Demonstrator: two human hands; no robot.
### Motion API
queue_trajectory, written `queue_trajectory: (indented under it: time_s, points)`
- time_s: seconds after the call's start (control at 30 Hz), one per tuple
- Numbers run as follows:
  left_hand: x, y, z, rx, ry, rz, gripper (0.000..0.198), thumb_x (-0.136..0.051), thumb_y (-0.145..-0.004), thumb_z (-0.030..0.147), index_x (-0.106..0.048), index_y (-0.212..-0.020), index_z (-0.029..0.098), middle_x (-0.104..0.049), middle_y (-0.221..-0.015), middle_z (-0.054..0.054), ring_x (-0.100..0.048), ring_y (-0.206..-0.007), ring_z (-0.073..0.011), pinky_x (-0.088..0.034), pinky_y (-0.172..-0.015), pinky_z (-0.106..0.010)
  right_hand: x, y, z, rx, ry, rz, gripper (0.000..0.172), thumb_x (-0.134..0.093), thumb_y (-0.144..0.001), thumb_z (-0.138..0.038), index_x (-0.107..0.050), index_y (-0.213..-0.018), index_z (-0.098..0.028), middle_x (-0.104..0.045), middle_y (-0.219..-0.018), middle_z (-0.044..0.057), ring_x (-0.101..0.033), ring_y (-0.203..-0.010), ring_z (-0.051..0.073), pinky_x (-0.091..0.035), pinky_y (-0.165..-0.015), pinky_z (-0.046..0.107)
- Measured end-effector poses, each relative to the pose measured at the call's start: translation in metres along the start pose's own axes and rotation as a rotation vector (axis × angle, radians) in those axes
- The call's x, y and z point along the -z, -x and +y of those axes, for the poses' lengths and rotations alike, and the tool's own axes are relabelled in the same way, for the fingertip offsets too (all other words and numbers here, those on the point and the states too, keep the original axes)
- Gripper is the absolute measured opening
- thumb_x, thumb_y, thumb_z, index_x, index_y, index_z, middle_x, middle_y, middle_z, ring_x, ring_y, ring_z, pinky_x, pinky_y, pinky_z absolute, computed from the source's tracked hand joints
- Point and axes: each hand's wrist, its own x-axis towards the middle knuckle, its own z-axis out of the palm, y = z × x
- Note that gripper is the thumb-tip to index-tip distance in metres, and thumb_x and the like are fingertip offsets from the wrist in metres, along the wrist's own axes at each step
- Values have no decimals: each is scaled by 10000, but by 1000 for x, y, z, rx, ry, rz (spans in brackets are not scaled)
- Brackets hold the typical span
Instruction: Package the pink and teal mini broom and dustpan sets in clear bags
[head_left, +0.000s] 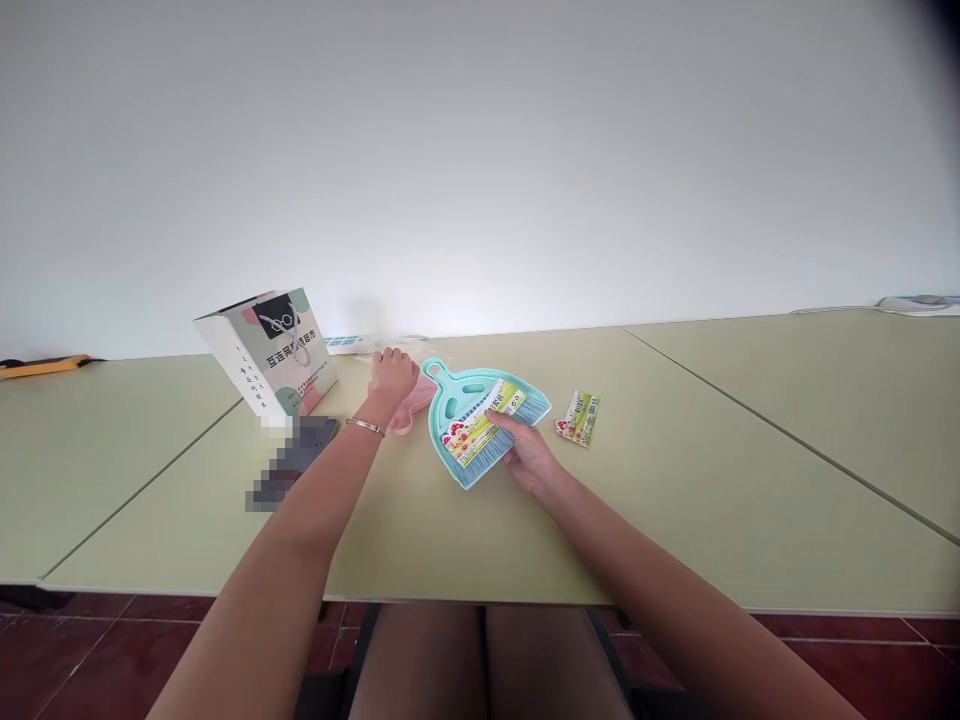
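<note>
A mint-green dustpan (442, 395) is tilted above the table, with a small brush nested in it whose grey-blue bristles (480, 462) line the wide edge. A printed card label (484, 425) lies across the brush. My right hand (529, 455) grips the set at its wide edge, thumb on the label and fingers underneath. My left hand (394, 375) is closed in a fist by the dustpan's looped handle, near crumpled clear plastic (382, 347); its fingers hide whatever is in it. Partly behind this hand, a pink plastic piece (409, 408) rests on the table.
To the left stands a printed paper bag (289, 350) with a rope handle, a dark phone-like object (311, 445) before it, partly pixelated. Another printed card (579, 418) lies right of the dustpan. An orange-and-black item (49, 367) sits far left. A wall backs the table (712, 480).
</note>
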Motion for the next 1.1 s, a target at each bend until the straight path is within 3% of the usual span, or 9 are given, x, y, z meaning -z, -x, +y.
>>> queue_trajectory:
  time_s: [0.13,0.2,0.3,0.4,0.53,0.7,0.87,0.97,1.1]
  points:
    - [16,45,-3,-98,56,226,445,-233,-924,259,-654,-953,117,-627,-986,-173,-523,-1002,-280,-325,-852,-404,1,0,-1,24,-42,-25,241,-682,-703,-139,-636,-929,-209,-723,-941,3,-676,-906,183,-580,-705,274]
    - [20,62,-4,-91,88,252,418,-282,-926,313,-664,-899,145,-643,-944,-149,-544,-968,-268,-340,-833,-391,1,1,-2,32,-60,-33,234,-685,-700,-136,-632,-915,-210,-723,-940,6,-678,-902,189,-583,-711,283]
    - [23,76,-6,5,154,196,313,-406,-892,339,-667,-845,172,-659,-915,-118,-578,-918,-247,-364,-804,-364,1,1,-2,10,-35,-23,213,-678,-701,-125,-630,-896,-199,-724,-932,21,-684,-877,198,-585,-693,292]
    - [24,81,-8,130,207,75,325,-484,-850,421,-667,-768,165,-665,-846,-116,-608,-828,-251,-383,-769,-365,3,-1,0,-48,30,-10,200,-659,-706,-113,-634,-892,-181,-727,-887,36,-692,-818,201,-581,-651,293]
    - [23,85,-10,202,195,6,487,-380,-884,508,-662,-716,149,-660,-814,-137,-613,-809,-266,-387,-796,-400,5,-2,4,-82,100,-19,202,-649,-707,-109,-632,-900,-166,-728,-845,47,-694,-746,196,-577,-627,303]
    - [23,91,-11,195,162,62,241,-564,-812,393,-625,-868,166,-593,-1041,-131,-554,-980,-283,-405,-807,-394,5,-2,4,-109,155,-9,203,-637,-714,-108,-636,-914,-148,-726,-809,49,-693,-728,189,-574,-620,303]
    - [20,91,-13,207,140,179,393,-620,-772,320,-510,-1125,186,-520,-1146,-136,-508,-1020,-283,-402,-813,-387,3,-1,5,-103,154,-27,207,-638,-710,-107,-639,-912,-154,-728,-814,50,-696,-733,189,-570,-615,295]
    - [15,88,-15,153,82,141,231,-497,-827,196,-579,-1043,186,-534,-1117,-140,-503,-1021,-290,-396,-800,-397,2,1,5,-104,153,-31,210,-643,-713,-110,-632,-917,-153,-729,-835,55,-696,-739,191,-574,-634,304]
    - [10,84,-18,100,67,177,295,-353,-866,126,-641,-909,177,-574,-1017,-139,-521,-979,-275,-399,-753,-379,1,1,4,-114,108,-74,188,-638,-723,-118,-628,-906,-156,-727,-823,53,-695,-729,197,-570,-621,306]
